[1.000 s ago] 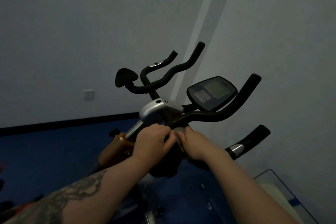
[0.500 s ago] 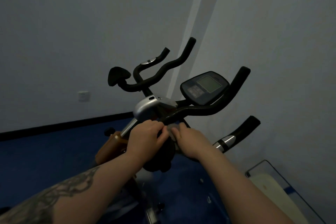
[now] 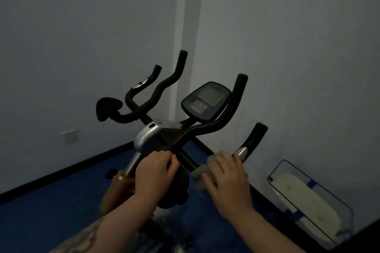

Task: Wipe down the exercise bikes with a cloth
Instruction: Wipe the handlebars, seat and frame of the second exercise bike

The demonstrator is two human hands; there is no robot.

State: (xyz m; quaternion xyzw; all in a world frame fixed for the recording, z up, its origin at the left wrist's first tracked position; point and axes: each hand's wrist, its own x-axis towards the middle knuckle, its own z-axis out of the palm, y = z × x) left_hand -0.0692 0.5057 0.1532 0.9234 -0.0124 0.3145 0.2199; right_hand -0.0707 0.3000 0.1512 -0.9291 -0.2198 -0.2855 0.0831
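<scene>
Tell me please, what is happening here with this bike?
A person is wiping an exercise bike in the corner of a dim room. The right hand holds a grey cloth around the black bar that leads to the right handlebar grip. The left hand grips the frame just below the silver housing, apparently to steady it. The console is above, with no hand on it. A clear plastic bin stands on the blue floor by the wall, to the right.
</scene>
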